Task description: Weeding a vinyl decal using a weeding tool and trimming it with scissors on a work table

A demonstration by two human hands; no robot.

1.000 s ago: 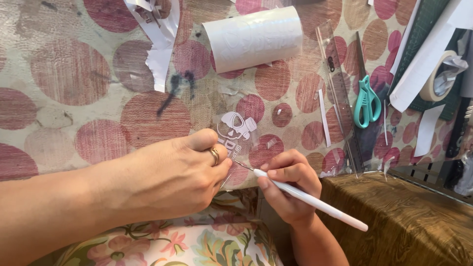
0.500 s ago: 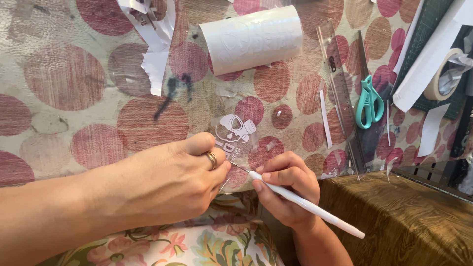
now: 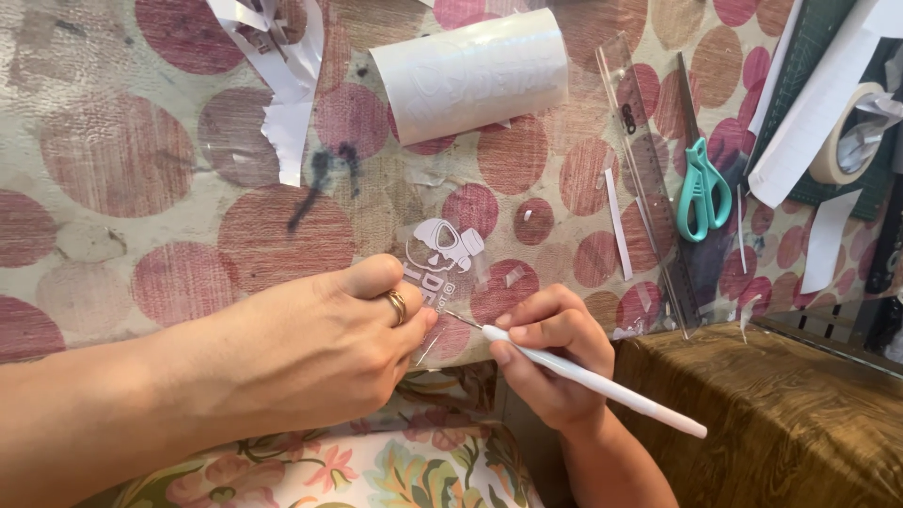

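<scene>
1. The sticker [image 3: 442,252], a white cut figure on a clear sheet, lies on the dotted cloth [image 3: 122,169] just beyond both hands, its near edge under the left fingertips.
2. The right hand [image 3: 550,362] pinches a white tool [image 3: 593,381] like a pen; the metal tip touches the sticker's lower edge, just beside the left fingertips.
3. The left hand [image 3: 310,353], ring on one finger, is curled, fingertips pressing the sheet flat; it grips nothing.
4. Risk: the fine point could tear or lift a wanted piece if it digs too steeply, or prick the left fingertips beside it if it slips.
5. The tool's long axis runs from the near right, where its blunt end lies, up and left to the tip.
6. Beyond the hands: a white roll [image 3: 470,75]; to the far right, a clear ruler [image 3: 649,188], teal scissors [image 3: 704,188] and tape [image 3: 851,132].
</scene>
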